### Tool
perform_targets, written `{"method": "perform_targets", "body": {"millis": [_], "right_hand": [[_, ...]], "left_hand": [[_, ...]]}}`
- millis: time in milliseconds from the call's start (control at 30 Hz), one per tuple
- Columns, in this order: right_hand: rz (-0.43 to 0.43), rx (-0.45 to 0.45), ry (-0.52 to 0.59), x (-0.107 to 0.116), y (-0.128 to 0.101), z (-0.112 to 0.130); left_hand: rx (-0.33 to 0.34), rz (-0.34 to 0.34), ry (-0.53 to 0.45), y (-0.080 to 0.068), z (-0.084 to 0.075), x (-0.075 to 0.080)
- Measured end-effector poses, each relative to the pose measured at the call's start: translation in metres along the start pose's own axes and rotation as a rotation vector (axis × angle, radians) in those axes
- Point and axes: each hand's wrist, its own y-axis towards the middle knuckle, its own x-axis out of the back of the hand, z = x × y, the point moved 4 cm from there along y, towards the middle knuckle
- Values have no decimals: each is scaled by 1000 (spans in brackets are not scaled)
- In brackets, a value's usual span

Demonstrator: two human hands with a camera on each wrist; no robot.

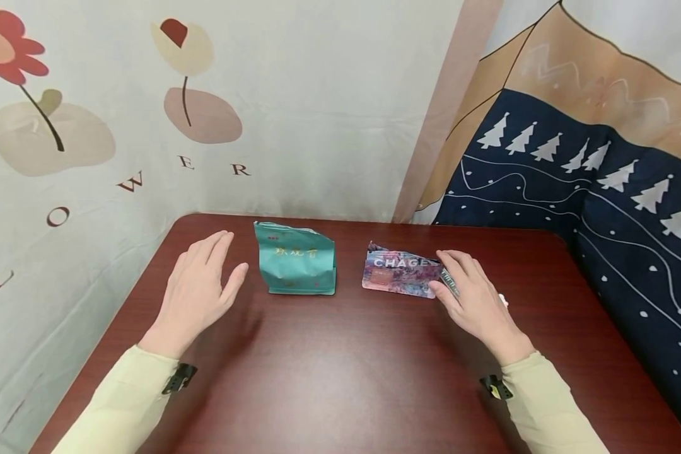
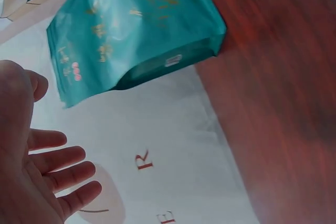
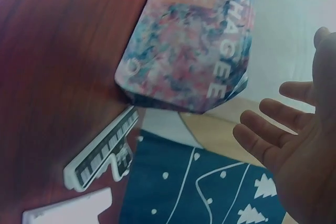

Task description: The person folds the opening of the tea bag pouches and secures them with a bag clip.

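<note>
A teal foil pouch with gold lettering stands upright on the table, its top edge slanted. To its left my left hand is raised with fingers extended, holding nothing; the left wrist view shows the pouch beyond the thumb. Right of the pouch stands a smaller pink-and-blue bag marked CHAGEE. My right hand, fingers spread and holding nothing, hovers at the bag's right side. Below it in the right wrist view lie a clip with a piano-key pattern and a white clip-like piece, both mostly hidden from the head view.
A dark red-brown wooden table carries these things. Behind and to the left hangs a pale cloth printed with flowers and letters. On the right, a navy-and-tan cloth with white trees drops along the table's edge.
</note>
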Motion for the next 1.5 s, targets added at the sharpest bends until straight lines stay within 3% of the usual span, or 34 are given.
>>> {"method": "perform_targets", "body": {"millis": [767,1167,1500], "right_hand": [[-7,84,155,-19,22,46],[43,93,219,-30,52,66],[36,144,286,-45,59,83]], "left_hand": [[-149,-78,-83,36,-40,-9],[-159,-31,-63,57,-48,-14],[-195,1,-19,58,-58,-22]]}}
